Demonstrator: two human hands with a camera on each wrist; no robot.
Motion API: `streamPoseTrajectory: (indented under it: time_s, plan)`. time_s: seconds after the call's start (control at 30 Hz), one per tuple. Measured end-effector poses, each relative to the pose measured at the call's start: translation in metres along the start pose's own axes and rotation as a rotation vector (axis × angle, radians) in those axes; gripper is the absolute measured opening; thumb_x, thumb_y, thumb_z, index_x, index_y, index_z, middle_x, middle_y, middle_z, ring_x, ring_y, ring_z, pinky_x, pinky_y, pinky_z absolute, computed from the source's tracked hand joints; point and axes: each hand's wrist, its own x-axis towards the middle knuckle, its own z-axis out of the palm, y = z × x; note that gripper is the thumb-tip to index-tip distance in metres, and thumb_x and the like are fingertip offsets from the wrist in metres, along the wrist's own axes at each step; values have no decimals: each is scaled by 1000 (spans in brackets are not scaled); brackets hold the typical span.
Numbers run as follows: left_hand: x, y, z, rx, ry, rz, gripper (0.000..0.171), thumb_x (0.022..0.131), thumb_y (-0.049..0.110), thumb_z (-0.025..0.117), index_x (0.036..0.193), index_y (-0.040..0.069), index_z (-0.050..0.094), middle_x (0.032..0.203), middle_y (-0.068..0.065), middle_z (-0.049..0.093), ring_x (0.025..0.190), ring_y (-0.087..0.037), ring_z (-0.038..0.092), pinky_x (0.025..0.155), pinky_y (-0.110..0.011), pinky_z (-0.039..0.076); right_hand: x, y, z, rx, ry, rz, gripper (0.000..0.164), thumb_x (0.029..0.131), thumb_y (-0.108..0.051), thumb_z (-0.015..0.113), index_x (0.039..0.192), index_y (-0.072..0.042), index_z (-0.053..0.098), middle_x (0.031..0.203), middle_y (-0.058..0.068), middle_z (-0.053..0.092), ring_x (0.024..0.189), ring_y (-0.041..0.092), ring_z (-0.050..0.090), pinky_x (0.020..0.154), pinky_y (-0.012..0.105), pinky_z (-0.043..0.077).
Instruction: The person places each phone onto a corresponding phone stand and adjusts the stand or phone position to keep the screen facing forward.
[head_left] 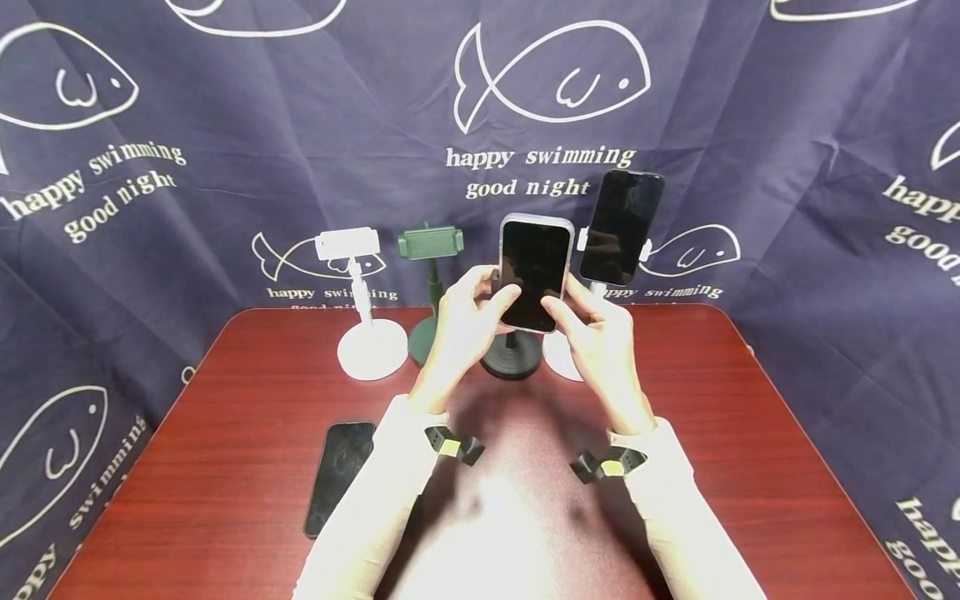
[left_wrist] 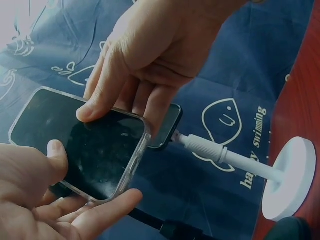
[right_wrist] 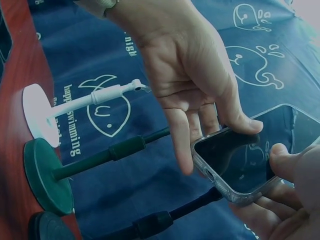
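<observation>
A smartphone (head_left: 536,262) in a clear case is held upright between both hands, in front of the black phone stand (head_left: 512,357). My left hand (head_left: 465,321) grips its lower left side, thumb on the dark screen. My right hand (head_left: 602,340) grips the lower right side, its thumb also on the screen. In the left wrist view the left hand (left_wrist: 30,195) is lower left and the right hand (left_wrist: 155,45) above. In the right wrist view the left hand (right_wrist: 187,70) is above the phone (right_wrist: 245,155). The black stand's clamp is mostly hidden, so contact with the phone cannot be told.
Left of the black stand are a white stand (head_left: 371,348) and a green stand (head_left: 422,337), with bare clamps. On the right, another white stand (head_left: 558,357) carries a black phone (head_left: 622,225). A dark phone (head_left: 337,471) lies beside the left forearm. Fish-print cloth (head_left: 360,125) hangs behind the table (head_left: 712,467).
</observation>
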Motion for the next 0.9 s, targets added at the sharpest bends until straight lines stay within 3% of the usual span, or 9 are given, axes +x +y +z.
streamPoseTrajectory:
  time_s: [0.07,0.17,0.3,0.4,0.6,0.77,0.9]
  plan:
    - [0,0,0,1,5,-8,33,88,31,73,113,13,62,100,-6,69,79,-10,70,68,-32,59,1,1,0,-3,0,5,40,85,-4,73,124,-7,64,105,18,71,81,4,64,70,12,50]
    - [0,1,2,-78,-21,-30,36,90,26,71,121,15,57,102,-10,65,77,-16,71,58,-36,60,2,2,2,0,-1,10,40,85,-3,73,123,-5,65,102,21,72,77,3,62,67,12,50]
    - [0,0,3,-61,-28,3,37,92,24,69,127,21,57,104,-9,64,77,-15,70,52,-32,58,2,3,2,-3,8,8,39,83,-1,74,121,-2,65,104,22,71,82,1,63,70,11,51]
    - [1,0,5,-35,-18,27,29,92,24,68,120,21,62,102,-7,62,75,-14,69,50,-31,58,2,2,2,-13,29,2,37,82,-1,75,119,0,66,100,22,72,81,1,63,70,11,50]
    - [1,1,6,-85,-23,30,21,94,25,66,114,19,63,98,-9,60,69,-17,70,50,-34,58,3,5,2,-6,51,7,36,81,-1,75,116,0,68,89,24,71,74,2,61,66,11,48]
    - [1,3,8,-65,-7,19,14,95,21,64,108,17,62,96,-10,59,67,-17,69,50,-36,58,5,23,2,50,21,21,31,90,-6,68,121,-4,67,102,20,71,80,4,66,72,14,53]
    - [1,5,8,-67,0,-2,10,96,17,63,105,16,60,94,-10,60,69,-17,69,51,-35,58,10,39,3,90,6,-30,25,96,-2,56,119,-1,66,109,18,64,87,9,65,75,18,55]
